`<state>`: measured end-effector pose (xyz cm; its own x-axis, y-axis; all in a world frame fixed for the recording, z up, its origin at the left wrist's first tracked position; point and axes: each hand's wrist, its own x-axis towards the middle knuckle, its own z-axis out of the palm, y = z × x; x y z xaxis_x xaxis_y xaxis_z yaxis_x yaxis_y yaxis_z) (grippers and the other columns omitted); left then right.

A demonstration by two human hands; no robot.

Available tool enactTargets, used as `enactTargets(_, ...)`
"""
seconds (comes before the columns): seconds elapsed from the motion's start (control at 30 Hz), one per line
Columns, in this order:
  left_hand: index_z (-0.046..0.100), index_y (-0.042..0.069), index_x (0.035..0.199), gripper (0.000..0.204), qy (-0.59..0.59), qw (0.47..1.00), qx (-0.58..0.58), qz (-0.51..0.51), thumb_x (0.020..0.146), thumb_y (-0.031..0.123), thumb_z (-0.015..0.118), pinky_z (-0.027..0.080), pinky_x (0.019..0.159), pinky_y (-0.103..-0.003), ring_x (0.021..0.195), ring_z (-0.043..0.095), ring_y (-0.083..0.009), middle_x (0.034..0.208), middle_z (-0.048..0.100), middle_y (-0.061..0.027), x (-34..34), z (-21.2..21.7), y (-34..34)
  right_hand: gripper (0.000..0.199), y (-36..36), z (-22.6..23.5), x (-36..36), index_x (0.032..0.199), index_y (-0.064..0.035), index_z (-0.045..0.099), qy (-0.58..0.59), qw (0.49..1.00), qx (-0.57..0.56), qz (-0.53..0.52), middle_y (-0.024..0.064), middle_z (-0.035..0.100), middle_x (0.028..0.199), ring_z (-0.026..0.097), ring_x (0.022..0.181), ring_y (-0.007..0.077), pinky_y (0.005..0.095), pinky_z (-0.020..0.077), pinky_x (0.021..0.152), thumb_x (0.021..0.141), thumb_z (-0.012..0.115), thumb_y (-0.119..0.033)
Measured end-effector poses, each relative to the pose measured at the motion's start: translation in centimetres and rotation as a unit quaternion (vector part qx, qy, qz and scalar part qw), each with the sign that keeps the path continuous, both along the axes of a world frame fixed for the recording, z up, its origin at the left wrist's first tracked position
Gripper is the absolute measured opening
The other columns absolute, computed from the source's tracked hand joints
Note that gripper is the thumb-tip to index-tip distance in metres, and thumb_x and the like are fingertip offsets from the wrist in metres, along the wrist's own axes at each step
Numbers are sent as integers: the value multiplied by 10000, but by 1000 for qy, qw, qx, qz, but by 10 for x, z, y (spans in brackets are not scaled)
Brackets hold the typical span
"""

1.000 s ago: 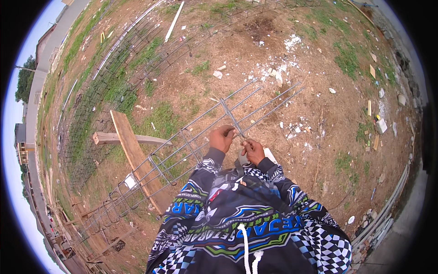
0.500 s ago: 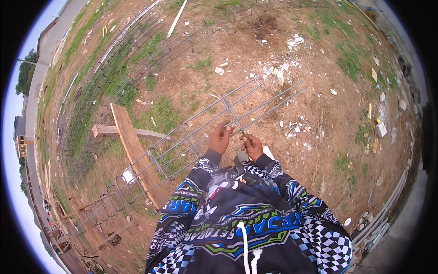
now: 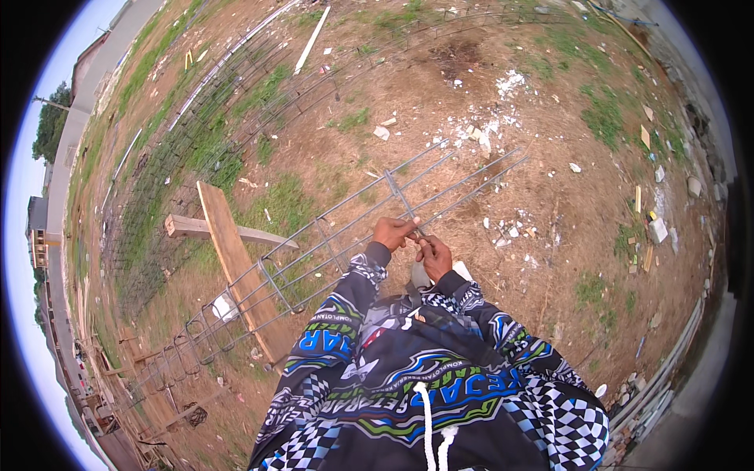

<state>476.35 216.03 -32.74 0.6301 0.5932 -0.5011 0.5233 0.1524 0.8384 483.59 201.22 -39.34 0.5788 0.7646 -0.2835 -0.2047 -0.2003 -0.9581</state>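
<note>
A long rebar cage (image 3: 360,192) of grey steel bars and square stirrups runs from the lower left up towards the right. At the near lower corner of a stirrup (image 3: 400,192) close to its far end, both my hands meet. My left hand (image 3: 395,232) is closed, thumb and fingers pinched together at that corner. Just right of it and a little nearer to me, my right hand (image 3: 434,256) is closed too, its fingertips almost touching the left ones. Whatever small thing lies between the fingers is hidden.
A wooden plank (image 3: 236,251) crosses under the cage, with a timber piece (image 3: 188,227) beside it. Wire mesh (image 3: 169,212) lies on the grass at left. White rubble (image 3: 479,129) is scattered ahead. Several long pipes (image 3: 667,353) lie at the right edge.
My left hand, earlier with fingers apart over the bars, has moved right and closed at the stirrup corner beside my right hand. The right hand stays nearly in place.
</note>
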Motion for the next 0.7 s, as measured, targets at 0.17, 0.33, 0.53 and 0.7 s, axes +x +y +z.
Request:
enactTargets(0.17,729,-21,741,431,-5,1000,14,27,820,403,729,399,434,-268,461,484,-104,619,657,-70,-3,-18,-4,267,-11,34,17,1009,7,651,5,995,-17,100,16,557,616,514,559,75,236,389,520,979,527,-227)
enactTargets(0.33,724,-10,732,406,-32,999,37,17,821,386,728,394,460,-277,501,501,-101,608,645,-49,-5,-41,-11,255,-7,76,84,1032,-19,674,-117,923,-78,358,52,575,617,531,556,128,298,423,543,965,530,-218)
enactTargets(0.53,721,15,725,404,-13,999,48,-4,841,402,699,412,497,-284,532,514,-103,621,645,-36,-3,-40,-15,169,30,81,125,928,-45,674,-508,792,27,338,128,641,752,623,710,315,433,477,665,870,577,-170)
enactTargets(0.7,711,17,715,410,-26,998,52,2,846,405,691,421,523,-290,545,518,-109,633,647,-50,-5,-38,-11,195,66,92,112,892,-106,711,-503,800,-108,309,160,669,885,644,836,340,439,509,721,762,671,-246)
